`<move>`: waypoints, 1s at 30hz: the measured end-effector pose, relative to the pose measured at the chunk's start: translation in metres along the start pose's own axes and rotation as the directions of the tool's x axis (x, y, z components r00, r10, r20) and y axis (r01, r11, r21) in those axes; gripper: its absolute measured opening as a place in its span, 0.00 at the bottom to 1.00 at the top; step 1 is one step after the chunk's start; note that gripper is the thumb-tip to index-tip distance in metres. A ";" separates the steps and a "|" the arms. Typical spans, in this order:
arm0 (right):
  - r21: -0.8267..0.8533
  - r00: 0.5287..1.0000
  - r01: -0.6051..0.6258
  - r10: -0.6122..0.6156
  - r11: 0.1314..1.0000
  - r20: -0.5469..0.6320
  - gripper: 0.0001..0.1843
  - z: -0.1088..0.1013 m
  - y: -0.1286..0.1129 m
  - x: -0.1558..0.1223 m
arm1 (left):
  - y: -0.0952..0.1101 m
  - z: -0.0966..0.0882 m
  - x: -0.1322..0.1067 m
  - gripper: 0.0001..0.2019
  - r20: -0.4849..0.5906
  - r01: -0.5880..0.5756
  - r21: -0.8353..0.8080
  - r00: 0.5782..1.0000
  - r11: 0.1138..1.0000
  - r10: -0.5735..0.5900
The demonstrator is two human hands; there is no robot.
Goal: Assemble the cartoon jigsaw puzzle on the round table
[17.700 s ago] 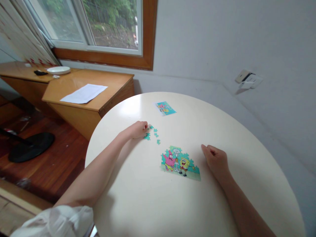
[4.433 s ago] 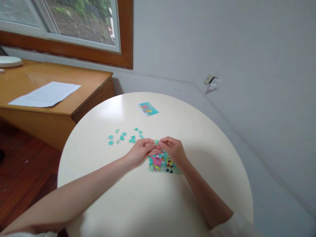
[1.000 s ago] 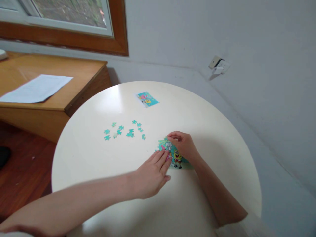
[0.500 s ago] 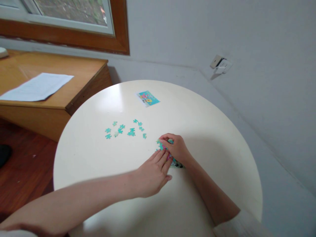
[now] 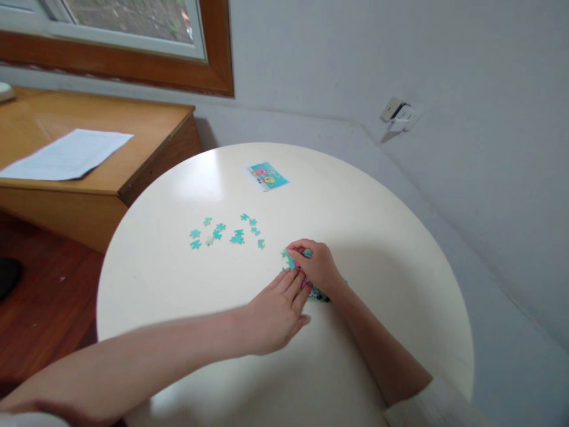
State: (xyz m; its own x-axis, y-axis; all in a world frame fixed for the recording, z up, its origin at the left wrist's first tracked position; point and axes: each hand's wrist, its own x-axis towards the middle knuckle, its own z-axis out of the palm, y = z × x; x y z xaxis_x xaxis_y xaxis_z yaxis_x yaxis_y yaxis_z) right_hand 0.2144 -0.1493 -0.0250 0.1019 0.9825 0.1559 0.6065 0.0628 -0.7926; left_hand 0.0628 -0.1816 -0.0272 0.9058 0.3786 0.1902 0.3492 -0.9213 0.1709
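Observation:
A partly joined jigsaw puzzle (image 5: 320,295) in teal, pink and black lies on the round table, largely covered by my hands. My left hand (image 5: 281,305) rests flat on its near left part, fingers stretched out over the pieces. Over the puzzle's upper part, my right hand (image 5: 317,265) has its thumb and forefinger bent together in a pinch at the far edge. Whatever the pinch holds is too small and hidden to make out. To the left lie several loose teal puzzle pieces (image 5: 217,235), scattered on the table.
The round white table (image 5: 178,290) stands by the wall. Towards its far edge lies a picture card (image 5: 268,176) with cartoon figures. At the left, a wooden desk (image 5: 151,127) carries a paper sheet (image 5: 71,155). A plug sits in the wall socket (image 5: 395,111).
Both hands stay at the same spot on the puzzle, with hardly any movement. The view has shifted very slightly; the loose pieces lie as before.

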 end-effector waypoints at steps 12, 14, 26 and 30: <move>-0.175 0.993 0.119 -0.119 0.977 0.012 0.05 0.003 0.001 -0.001 | 0.000 0.000 0.001 0.25 -0.015 0.001 0.008 1.000 1.000 -0.001; -0.236 0.988 0.148 -0.152 0.961 -0.001 0.05 0.004 0.001 -0.001 | 0.000 0.000 0.001 0.25 -0.014 -0.002 0.004 1.000 1.000 0.002; -0.309 0.993 0.099 -0.113 0.946 -0.028 0.04 0.006 0.000 -0.002 | 0.000 0.000 0.000 0.25 -0.028 -0.014 0.032 1.000 0.999 0.015; -0.275 0.993 0.090 -0.107 0.957 -0.044 0.04 0.006 0.000 -0.001 | -0.001 -0.004 0.001 0.24 -0.006 -0.012 0.017 1.000 1.000 0.012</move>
State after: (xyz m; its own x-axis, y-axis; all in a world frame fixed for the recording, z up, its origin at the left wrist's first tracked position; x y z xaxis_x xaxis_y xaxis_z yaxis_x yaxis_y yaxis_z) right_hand 0.2095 -0.1491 -0.0285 0.0715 0.9615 0.2653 0.8063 0.1009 -0.5828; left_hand 0.0627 -0.1797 -0.0234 0.9085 0.3678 0.1984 0.3422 -0.9273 0.1519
